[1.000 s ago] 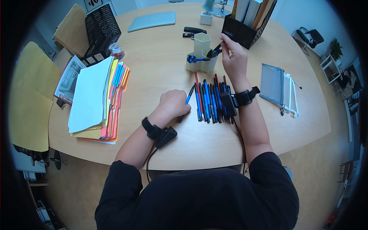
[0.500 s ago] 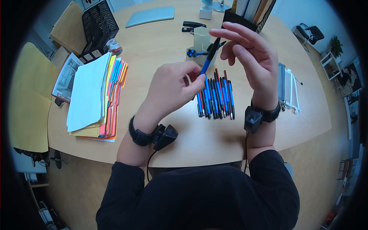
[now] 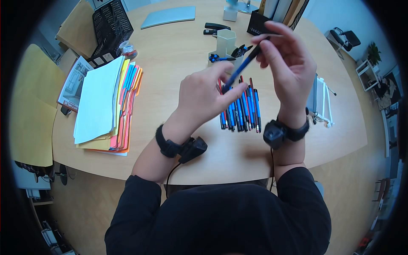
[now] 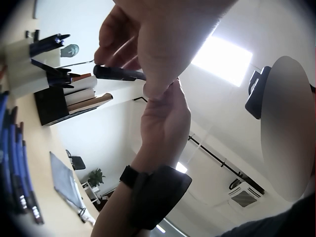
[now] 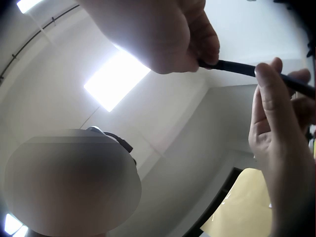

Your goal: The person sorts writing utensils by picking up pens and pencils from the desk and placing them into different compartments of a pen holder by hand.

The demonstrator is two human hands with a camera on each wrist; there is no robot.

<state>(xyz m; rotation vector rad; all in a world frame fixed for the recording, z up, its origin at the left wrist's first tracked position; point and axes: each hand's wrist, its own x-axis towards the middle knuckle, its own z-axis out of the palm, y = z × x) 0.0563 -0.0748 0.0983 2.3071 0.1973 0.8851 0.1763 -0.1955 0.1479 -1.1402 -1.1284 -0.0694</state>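
Note:
A blue and black pen [image 3: 244, 67] is held slanted in the air above the table. My right hand [image 3: 293, 70] pinches its upper end between thumb and fingertips. Around the lower part of the pen is my left hand [image 3: 206, 91], thumb and index finger spread apart with the pen passing between them. In the right wrist view the left thumb [image 5: 266, 79] overlaps the pen. Below the hands lies a row of blue, black and red pens [image 3: 241, 112], partly hidden by the left hand. Behind it stands a pale pen holder [image 3: 226, 40] with several pens in it.
A stack of papers and coloured folders [image 3: 100, 100] lies at the left. Farther back are a closed laptop [image 3: 168, 17], a black stapler [image 3: 216, 27] and a black file box [image 3: 256, 23]. A mesh pouch [image 3: 314, 95] lies partly behind the right hand.
The left hand lifted a pen from beside the row and brought it up toward the right hand. The right hand came back from the pen holder and now pinches the pen's upper end; the left fingers have spread.

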